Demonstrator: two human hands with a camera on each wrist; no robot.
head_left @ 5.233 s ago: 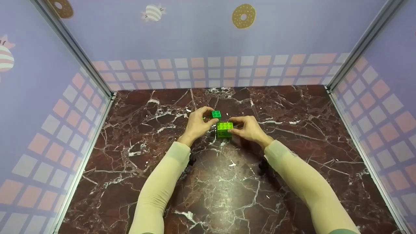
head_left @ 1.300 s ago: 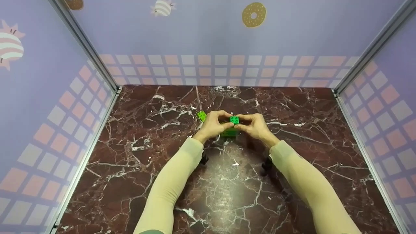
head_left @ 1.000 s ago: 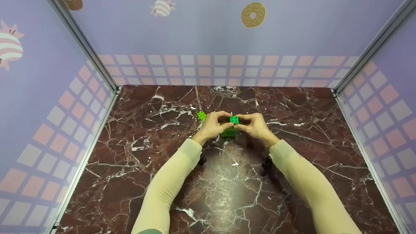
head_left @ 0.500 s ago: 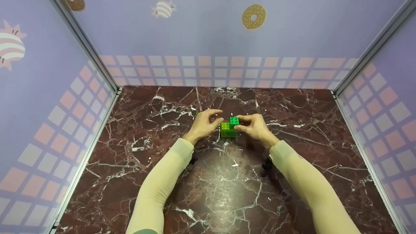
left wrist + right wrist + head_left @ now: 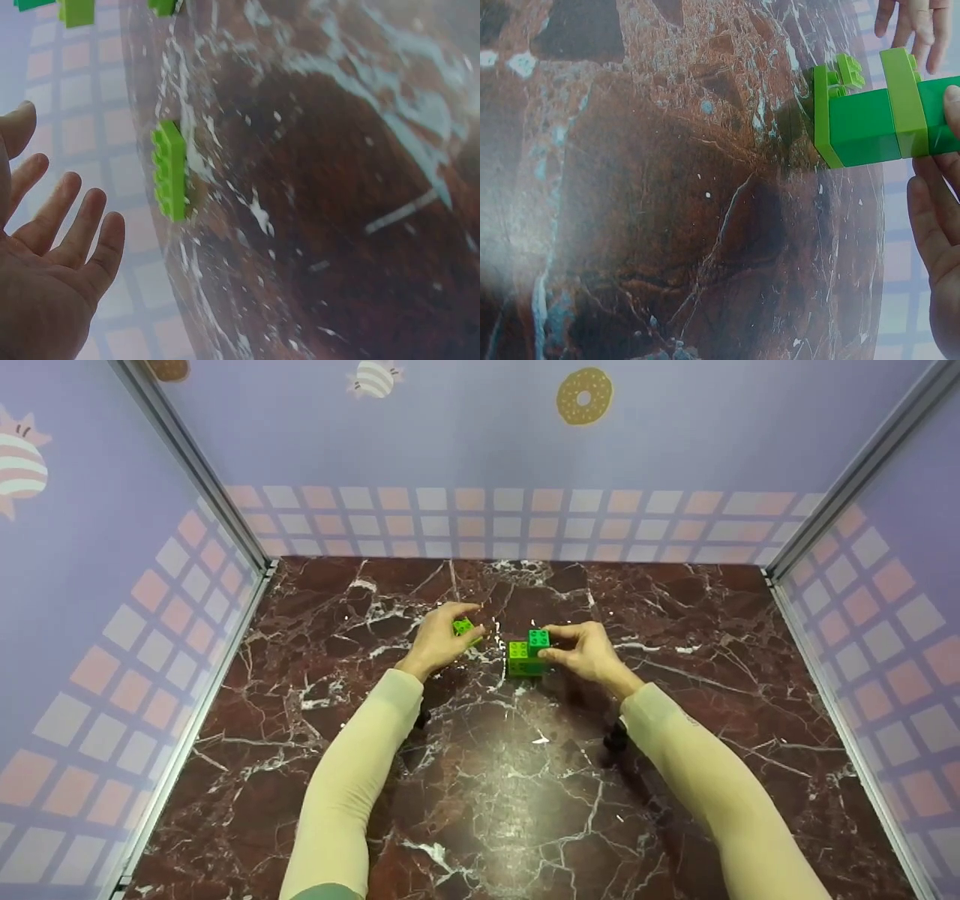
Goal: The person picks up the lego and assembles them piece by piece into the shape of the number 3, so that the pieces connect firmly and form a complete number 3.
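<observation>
Lilac walls [image 5: 480, 442] printed with pink and white squares, a doughnut and striped sweets stand on three sides of the scene before us. Between them we see a dark red marbled tabletop [image 5: 517, 795], veined in white. Across it reach two arms in pale sleeves, the left sleeve [image 5: 349, 780] bent at the elbow and the right sleeve [image 5: 697, 765] angled inward. The left hand [image 5: 437, 643] hovers with its fingers spread and its thumb apart from them. The right hand [image 5: 589, 651] has its thumb and fingers clamped on the topmost piece of a brick stack [image 5: 517, 666], which stands upright near the middle of the table. From the right wrist we make out its layers: a lime base [image 5: 823, 112], a green course [image 5: 864, 129] and a lime layer [image 5: 905, 101]. A loose lime brick [image 5: 171, 171] lies on the marble beneath the left hand, apart from its fingers. Smallest is the pinched green brick [image 5: 538, 639], seated atop the stack's right end, leaving lime studs bare beside it.
</observation>
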